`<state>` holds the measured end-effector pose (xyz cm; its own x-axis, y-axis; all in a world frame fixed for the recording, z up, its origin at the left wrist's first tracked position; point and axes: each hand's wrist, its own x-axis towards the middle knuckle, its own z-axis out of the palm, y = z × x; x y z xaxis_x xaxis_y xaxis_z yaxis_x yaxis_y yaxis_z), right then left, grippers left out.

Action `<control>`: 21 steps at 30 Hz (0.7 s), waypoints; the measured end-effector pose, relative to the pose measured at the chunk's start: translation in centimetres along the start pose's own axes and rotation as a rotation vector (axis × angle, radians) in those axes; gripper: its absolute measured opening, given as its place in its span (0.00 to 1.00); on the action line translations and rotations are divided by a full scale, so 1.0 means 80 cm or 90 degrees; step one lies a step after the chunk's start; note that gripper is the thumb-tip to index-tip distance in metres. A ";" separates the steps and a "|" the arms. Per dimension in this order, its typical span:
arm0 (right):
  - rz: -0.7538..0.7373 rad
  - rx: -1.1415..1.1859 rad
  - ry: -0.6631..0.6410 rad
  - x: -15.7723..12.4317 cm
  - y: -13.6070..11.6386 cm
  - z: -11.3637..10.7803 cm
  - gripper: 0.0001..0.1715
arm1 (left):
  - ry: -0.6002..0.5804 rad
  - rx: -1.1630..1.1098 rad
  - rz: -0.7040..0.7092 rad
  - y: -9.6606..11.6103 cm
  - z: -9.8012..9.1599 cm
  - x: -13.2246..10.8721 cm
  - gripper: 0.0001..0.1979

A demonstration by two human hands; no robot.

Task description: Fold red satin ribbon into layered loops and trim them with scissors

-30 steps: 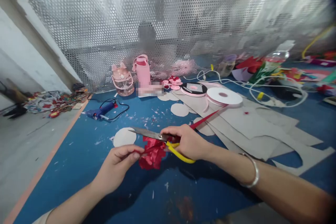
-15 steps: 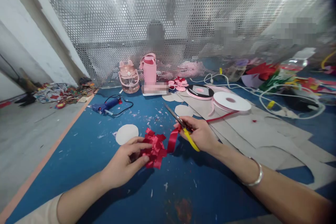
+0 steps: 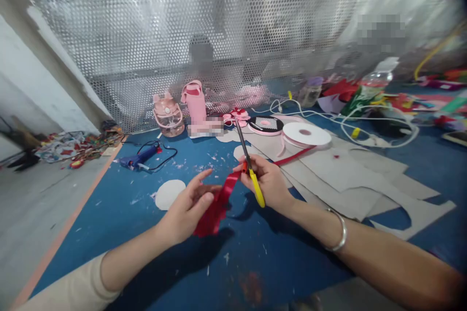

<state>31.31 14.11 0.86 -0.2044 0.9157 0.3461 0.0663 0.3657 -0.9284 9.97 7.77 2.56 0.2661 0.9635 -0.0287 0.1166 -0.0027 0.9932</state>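
Observation:
My left hand (image 3: 182, 216) is open, its index finger stretched out and thumb apart, beside a cluster of cut red ribbon pieces (image 3: 208, 221) that it partly hides. Whether its lower fingers touch the cluster I cannot tell. My right hand (image 3: 268, 184) grips yellow-handled scissors (image 3: 257, 189), blades pointing up and away. The same fingers pinch a shiny red ribbon (image 3: 230, 184), which slants down toward the cluster and left hand. Just left of the left hand lies a white paper disc (image 3: 170, 194).
A blue glue gun (image 3: 140, 158) with a black cord lies at the left. White (image 3: 306, 133) and black (image 3: 265, 125) ribbon spools rest on grey card sheets (image 3: 339, 170) at the right. Pink bottles (image 3: 195, 102) stand by the perforated metal screen (image 3: 146, 48). A white cable (image 3: 328, 119) loops behind.
My left hand has lifted its index finger and spread away from the red cluster. My right hand has turned the scissors more upright and moved the ribbon closer to the left hand. The view has shifted.

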 end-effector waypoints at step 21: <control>0.249 -0.168 -0.307 0.016 -0.028 -0.070 0.19 | -0.060 -0.366 -0.174 -0.043 -0.037 0.038 0.21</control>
<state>36.34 15.38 4.13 -0.5263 0.8341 -0.1651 0.4478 0.1068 -0.8878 7.52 11.53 -0.59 0.3847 0.8815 -0.2738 -0.3318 0.4088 0.8502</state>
